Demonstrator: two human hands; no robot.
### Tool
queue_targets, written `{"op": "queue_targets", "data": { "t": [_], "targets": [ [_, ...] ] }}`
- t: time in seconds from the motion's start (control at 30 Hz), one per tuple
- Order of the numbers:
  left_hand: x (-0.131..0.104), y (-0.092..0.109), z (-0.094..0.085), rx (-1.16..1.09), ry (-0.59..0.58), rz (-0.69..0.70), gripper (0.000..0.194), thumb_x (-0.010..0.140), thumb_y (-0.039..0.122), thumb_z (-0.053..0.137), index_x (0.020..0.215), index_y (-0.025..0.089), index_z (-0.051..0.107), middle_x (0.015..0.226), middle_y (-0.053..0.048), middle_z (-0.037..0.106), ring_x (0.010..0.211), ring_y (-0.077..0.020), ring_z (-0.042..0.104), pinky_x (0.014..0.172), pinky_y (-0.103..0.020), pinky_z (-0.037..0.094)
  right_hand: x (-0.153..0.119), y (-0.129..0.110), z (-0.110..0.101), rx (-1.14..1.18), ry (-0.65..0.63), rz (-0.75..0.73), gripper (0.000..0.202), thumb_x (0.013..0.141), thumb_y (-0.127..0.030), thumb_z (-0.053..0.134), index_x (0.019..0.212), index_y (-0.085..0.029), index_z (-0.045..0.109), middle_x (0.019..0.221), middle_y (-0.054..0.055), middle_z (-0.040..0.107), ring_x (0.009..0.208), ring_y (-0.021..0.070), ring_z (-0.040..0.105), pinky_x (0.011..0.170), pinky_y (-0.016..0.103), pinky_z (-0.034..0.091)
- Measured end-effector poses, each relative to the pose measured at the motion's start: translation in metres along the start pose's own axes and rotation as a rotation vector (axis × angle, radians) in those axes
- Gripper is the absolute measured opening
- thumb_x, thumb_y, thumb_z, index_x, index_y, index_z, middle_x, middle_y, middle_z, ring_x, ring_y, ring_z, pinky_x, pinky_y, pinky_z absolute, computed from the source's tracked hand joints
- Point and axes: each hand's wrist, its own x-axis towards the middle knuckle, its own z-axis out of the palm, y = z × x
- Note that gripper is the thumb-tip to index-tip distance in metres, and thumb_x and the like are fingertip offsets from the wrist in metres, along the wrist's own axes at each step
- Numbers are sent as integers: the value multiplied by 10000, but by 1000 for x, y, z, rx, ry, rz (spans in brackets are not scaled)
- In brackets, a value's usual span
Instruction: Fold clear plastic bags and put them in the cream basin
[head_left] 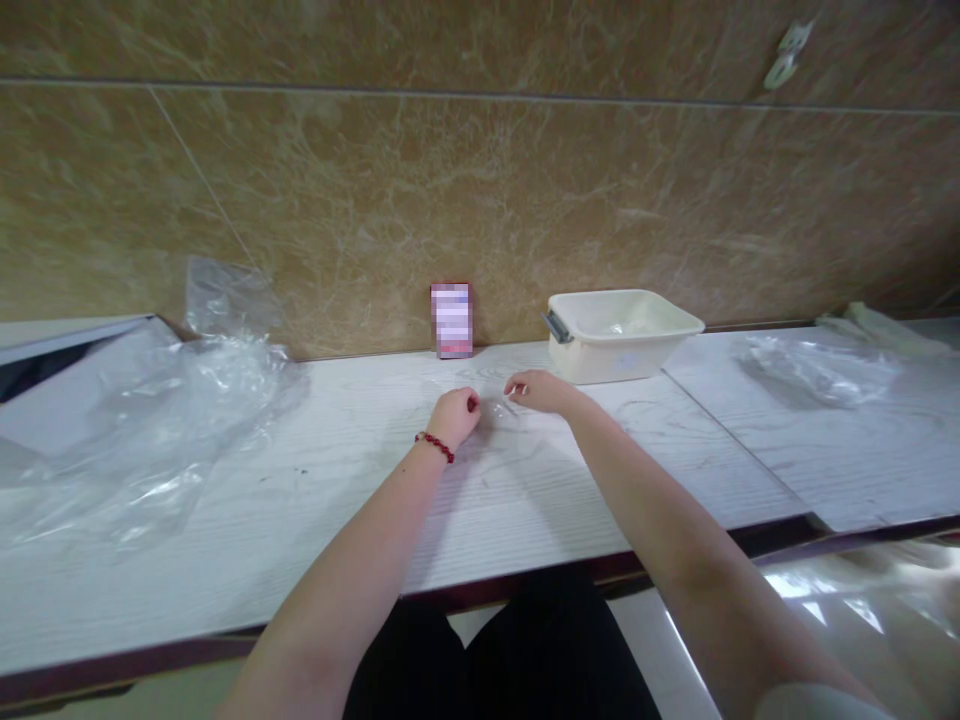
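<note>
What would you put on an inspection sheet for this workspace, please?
Surface: white wood-grain tabletop, seam at right, dark specks at left.
Job's things: small clear item between left hand and right hand; cream tub beyond.
Clutter: crumpled clear plastic at left, clear bag at right.
Grip: both hands' fingers curled; contents unclear.
Cables: nothing seen.
Surroundings: marbled wall behind; blurred upright panel before it.

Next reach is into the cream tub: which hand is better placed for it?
Right, I'd say. The right hand is just in front of the tub's near left corner, while the left hand is farther off and would likely have to cross past it.
</note>
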Motion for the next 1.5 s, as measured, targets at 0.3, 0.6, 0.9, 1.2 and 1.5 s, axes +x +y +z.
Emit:
{"op": "queue_targets", "data": {
  "t": [0.3,0.6,0.9,1.2,1.5],
  "targets": [
    [2,-2,4,151,-39,92,302,699,117,420,913,130,632,891,-99,625,845,-186,555,802,-274,407,-10,12,11,103,35,-122,192,697,-217,511,847,-192,629,688,-2,570,612,84,488,580,174,357],
    [3,-8,11,77,-85,191,391,692,44,361,922,182,645,901,-71,589,877,-174,515,844,-285,376,-10,9,13,30,-41,-165,260,680,-320,570,915,-227,631,768,11,590,655,101,500,611,186,363],
    [2,-8,13,154,-116,220,420,707,34,351,928,236,646,958,-59,551,900,-171,480,846,-301,350,-12,6,10,11,-62,-196,302,684,-334,571,954,-208,619,837,33,593,699,116,517,655,205,377],
    [0,-8,11,148,-143,210,435,720,39,353,981,264,619,1035,-55,515,948,-177,452,887,-311,319,-11,10,12,26,-72,-221,355,677,-357,573,1012,-243,597,853,35,577,726,126,513,671,217,376],
    [-2,-8,10,158,-141,196,439,725,42,347,960,285,627,1076,-55,487,960,-192,430,874,-322,326,-13,10,9,59,-145,-187,405,648,-371,597,1036,-252,593,913,40,590,787,147,527,698,225,387]
  ]
}}
